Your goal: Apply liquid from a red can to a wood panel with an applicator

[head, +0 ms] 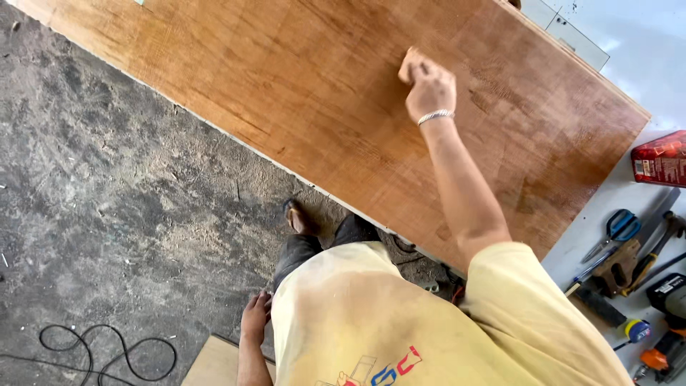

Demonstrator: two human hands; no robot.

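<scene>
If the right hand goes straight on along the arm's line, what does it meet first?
Only more of the board: the right hand presses a small pad on it and points toward the far edge. Nothing else shows in that line, though the frame ends there.

Reddish-brown wood panel (321,93) with darker grain streaks, pale yellow shirt (400,322), grey dusty floor (107,179), red can (659,159), blue-handled scissors (618,229).

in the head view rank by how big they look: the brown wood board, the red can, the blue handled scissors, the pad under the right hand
1. brown wood board
2. red can, cut off by the frame edge
3. blue handled scissors
4. pad, mostly hidden under the right hand, so its rank is unsure
</scene>
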